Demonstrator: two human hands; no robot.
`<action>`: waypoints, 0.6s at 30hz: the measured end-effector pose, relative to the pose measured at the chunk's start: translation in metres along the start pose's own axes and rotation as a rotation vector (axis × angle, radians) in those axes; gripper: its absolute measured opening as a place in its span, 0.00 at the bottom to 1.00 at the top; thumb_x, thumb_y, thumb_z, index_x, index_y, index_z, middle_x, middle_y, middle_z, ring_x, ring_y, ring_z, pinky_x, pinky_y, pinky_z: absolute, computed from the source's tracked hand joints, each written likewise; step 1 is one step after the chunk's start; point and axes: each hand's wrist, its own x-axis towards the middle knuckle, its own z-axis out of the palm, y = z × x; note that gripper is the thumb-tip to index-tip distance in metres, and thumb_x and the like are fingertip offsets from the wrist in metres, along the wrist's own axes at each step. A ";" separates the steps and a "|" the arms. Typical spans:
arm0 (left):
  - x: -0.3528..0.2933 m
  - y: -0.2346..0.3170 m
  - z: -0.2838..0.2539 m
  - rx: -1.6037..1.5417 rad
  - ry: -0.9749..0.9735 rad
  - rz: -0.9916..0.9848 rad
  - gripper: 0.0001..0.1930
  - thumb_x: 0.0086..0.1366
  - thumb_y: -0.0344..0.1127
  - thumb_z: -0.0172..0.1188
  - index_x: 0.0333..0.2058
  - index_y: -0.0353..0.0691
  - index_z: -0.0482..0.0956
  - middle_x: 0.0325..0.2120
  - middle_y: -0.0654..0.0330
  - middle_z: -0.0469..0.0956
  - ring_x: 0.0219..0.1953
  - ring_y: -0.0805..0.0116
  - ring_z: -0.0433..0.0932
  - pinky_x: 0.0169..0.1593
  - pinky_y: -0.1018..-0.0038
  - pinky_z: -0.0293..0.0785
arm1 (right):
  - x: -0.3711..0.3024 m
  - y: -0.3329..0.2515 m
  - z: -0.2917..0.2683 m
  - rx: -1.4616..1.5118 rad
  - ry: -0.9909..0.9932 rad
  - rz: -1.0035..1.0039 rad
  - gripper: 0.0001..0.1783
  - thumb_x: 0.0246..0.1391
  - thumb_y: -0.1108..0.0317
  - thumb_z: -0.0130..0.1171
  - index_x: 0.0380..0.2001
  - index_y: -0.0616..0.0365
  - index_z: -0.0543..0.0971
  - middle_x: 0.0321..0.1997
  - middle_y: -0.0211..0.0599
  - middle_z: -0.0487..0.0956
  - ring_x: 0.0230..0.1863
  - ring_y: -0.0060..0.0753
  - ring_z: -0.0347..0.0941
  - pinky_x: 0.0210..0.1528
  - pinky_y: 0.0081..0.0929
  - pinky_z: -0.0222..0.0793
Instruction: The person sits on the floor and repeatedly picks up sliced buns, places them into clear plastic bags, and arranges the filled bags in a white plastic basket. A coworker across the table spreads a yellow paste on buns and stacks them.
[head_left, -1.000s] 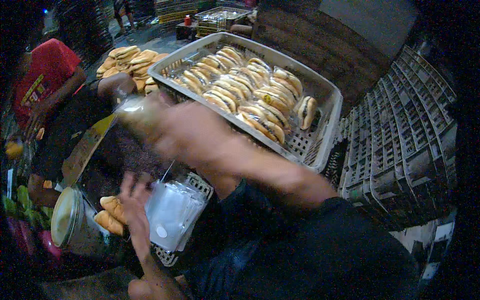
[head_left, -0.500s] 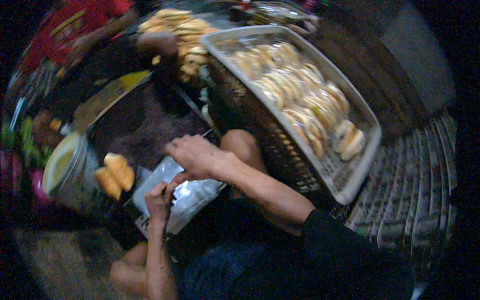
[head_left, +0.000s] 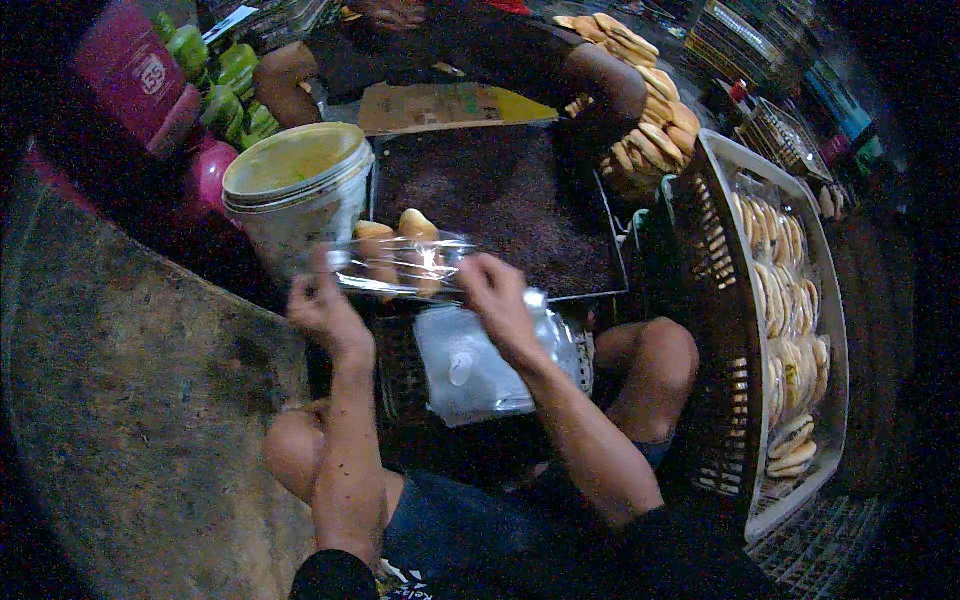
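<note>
Between my two hands a clear plastic bag (head_left: 444, 262) is stretched sideways. My left hand (head_left: 328, 308) pinches its left end, and my right hand (head_left: 497, 298) grips its right end; both are closed and slightly blurred. Just behind the bag, two bread rolls (head_left: 418, 224) rest by the near left corner of a wide tray (head_left: 515, 190) spread with dark brown crumbs. Whether the rolls lie behind or partly inside the bag, I cannot tell. Below my hands, a stack of flat plastic bags (head_left: 470, 375) lies on a crate between my knees.
A white bucket (head_left: 300, 215) stands left of the tray. To the right is a tall crate (head_left: 840, 370) holding bagged buns. Loose buns (head_left: 655, 125) are piled at the far right. Cardboard (head_left: 420, 108) lies along the tray's far side, before another person's legs (head_left: 610, 85).
My hands have come off the bag stack and risen forward with one bag stretched between them. The view has turned, so the rolls now appear beyond the bag.
</note>
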 end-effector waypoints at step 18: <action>-0.017 -0.023 0.036 -0.193 -0.497 -0.040 0.38 0.67 0.65 0.44 0.48 0.27 0.70 0.41 0.48 0.79 0.41 0.58 0.82 0.42 0.64 0.80 | -0.015 -0.101 -0.202 0.145 -0.033 0.091 0.28 0.54 0.63 0.53 0.58 0.62 0.69 0.53 0.43 0.74 0.51 0.33 0.72 0.55 0.27 0.67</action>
